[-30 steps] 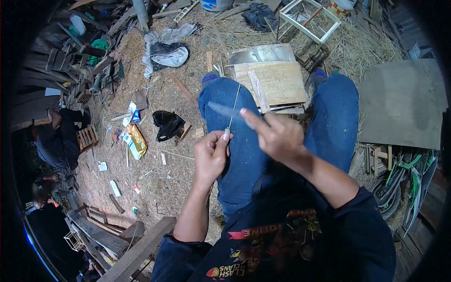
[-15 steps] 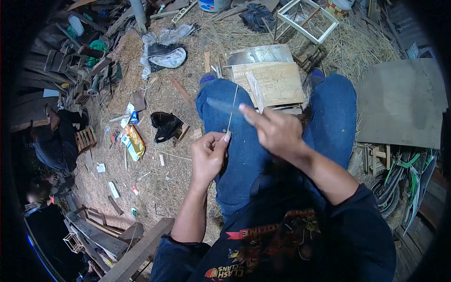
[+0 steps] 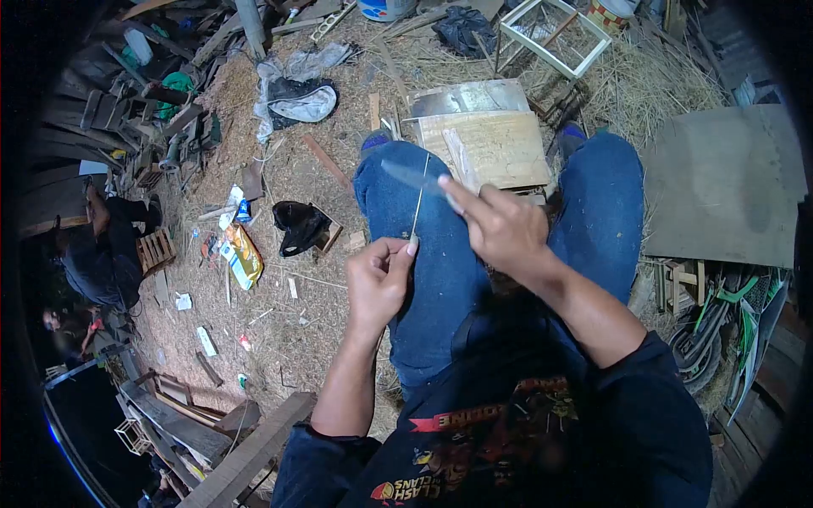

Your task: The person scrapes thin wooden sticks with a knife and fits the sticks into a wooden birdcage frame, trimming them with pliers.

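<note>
Closed around the lower end of a thin stick [image 3: 421,196], my left hand [image 3: 378,275] rests over the left thigh of the blue jeans [image 3: 440,296]. The stick points up and away along that thigh. My right hand [image 3: 504,227] grips a knife, with the index finger stretched along it. The knife's blade [image 3: 408,175], slightly blurred, points left and crosses the upper part of the stick. Its handle is mostly hidden in my fingers. Whether the blade touches the stick I cannot tell.
Beyond my knees lie wooden boards [image 3: 487,148] and a pale frame [image 3: 555,38]. A large flat panel [image 3: 720,186] is at the right. On the left ground are a black bag [image 3: 298,227] and a yellow packet [image 3: 243,256]. Another person [image 3: 102,254] sits at the far left.
The knife blade has shifted slightly along the stick, and my right hand has moved slightly with it. My left hand still holds the stick. A person at the lower left has changed posture.
</note>
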`<state>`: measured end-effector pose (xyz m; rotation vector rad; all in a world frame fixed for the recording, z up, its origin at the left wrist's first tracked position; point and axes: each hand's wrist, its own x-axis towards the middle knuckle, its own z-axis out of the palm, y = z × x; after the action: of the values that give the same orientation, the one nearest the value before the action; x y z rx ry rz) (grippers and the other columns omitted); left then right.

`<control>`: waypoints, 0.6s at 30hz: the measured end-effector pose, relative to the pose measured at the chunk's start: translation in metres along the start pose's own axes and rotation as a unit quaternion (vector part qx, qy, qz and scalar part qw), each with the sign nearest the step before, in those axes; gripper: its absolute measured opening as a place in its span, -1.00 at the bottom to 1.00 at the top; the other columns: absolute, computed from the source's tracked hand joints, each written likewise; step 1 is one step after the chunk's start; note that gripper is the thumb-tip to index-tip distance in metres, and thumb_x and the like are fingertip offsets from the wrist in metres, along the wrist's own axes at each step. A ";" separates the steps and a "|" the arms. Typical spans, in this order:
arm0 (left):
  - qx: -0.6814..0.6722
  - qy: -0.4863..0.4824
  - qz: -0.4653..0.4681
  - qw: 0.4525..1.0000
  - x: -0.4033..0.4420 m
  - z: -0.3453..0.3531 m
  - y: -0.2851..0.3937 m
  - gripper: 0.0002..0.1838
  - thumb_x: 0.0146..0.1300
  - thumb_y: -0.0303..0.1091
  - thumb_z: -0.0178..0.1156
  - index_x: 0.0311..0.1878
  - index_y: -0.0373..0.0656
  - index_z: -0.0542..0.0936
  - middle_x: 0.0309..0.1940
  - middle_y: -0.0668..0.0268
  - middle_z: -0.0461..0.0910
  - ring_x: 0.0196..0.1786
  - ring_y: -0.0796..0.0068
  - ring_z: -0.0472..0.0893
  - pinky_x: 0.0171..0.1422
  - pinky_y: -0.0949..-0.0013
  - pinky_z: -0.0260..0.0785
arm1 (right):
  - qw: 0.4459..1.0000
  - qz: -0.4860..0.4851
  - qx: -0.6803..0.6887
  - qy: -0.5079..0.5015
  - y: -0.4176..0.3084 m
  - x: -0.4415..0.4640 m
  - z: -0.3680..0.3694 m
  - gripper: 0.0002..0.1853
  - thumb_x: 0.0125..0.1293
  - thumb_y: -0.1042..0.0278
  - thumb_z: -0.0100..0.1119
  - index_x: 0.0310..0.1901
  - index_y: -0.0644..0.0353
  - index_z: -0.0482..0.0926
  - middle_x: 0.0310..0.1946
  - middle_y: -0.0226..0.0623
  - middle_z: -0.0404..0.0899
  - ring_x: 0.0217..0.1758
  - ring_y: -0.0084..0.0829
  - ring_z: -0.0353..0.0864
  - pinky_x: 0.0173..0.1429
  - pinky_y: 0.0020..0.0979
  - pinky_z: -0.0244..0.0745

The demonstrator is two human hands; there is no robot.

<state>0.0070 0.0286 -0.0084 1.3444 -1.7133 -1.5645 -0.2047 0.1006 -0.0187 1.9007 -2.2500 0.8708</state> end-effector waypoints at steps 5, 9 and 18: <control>0.023 0.005 0.011 1.000 0.001 0.001 0.003 -0.82 0.45 -0.36 0.38 -0.20 -0.31 0.73 -0.52 0.52 0.59 -0.52 0.79 0.42 -0.46 0.57 0.17 | 0.999 -0.028 0.024 -0.001 0.004 -0.001 0.001 -0.52 0.29 0.33 0.35 0.25 -0.26 0.73 -0.55 -0.41 0.48 -0.60 -0.35 0.58 -0.57 -0.24 0.47; 0.012 0.004 0.022 1.000 0.001 0.001 -0.004 -0.83 0.45 -0.37 0.38 -0.20 -0.31 0.73 -0.48 0.51 0.61 -0.48 0.79 0.44 -0.42 0.57 0.19 | 0.999 -0.048 0.004 -0.018 -0.010 -0.019 -0.002 -0.47 0.24 0.34 0.33 0.28 -0.29 0.71 -0.50 -0.43 0.53 -0.57 -0.37 0.64 -0.57 -0.27 0.51; 0.030 -0.001 0.014 0.999 0.002 -0.001 -0.001 -0.83 0.45 -0.43 0.34 -0.20 -0.39 0.73 -0.51 0.46 0.62 -0.44 0.78 0.44 -0.39 0.52 0.26 | 0.997 -0.079 0.006 -0.001 -0.021 -0.024 -0.007 -0.57 0.29 0.35 0.36 0.20 -0.22 0.77 -0.59 -0.40 0.42 -0.63 -0.41 0.52 -0.56 -0.29 0.44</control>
<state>0.0072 0.0269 -0.0092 1.3416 -1.7858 -1.5093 -0.1819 0.1235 -0.0152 2.0510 -2.0659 0.8608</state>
